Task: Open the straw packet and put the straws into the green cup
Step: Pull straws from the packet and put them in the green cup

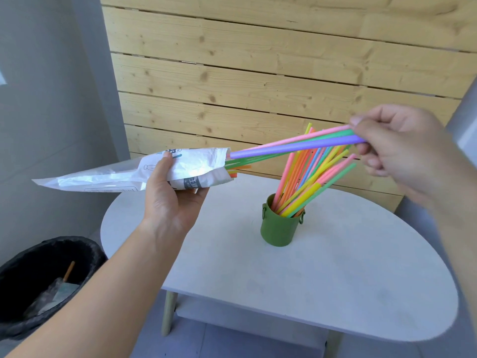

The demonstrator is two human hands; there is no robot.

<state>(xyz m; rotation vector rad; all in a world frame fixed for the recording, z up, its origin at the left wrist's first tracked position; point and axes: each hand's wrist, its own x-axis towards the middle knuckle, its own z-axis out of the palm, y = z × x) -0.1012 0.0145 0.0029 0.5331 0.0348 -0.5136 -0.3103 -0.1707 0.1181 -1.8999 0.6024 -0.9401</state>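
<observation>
My left hand (170,195) grips the white plastic straw packet (124,171), held above the table's left end with its open mouth toward the right. My right hand (392,143) pinches the far ends of a purple, a green and a pink straw (291,147), whose other ends still reach the packet mouth. A few orange and green straw tips (236,169) poke out of the packet. The green cup (280,227) stands upright on the white table (322,288), below the held straws. Several coloured straws (309,177) stand in the cup and fan out toward the upper right.
A black-lined bin (46,280) with wrappers and a stick in it stands on the floor at the lower left, beside the table. Behind the table is a wooden plank wall (258,73). A grey wall (51,99) is on the left.
</observation>
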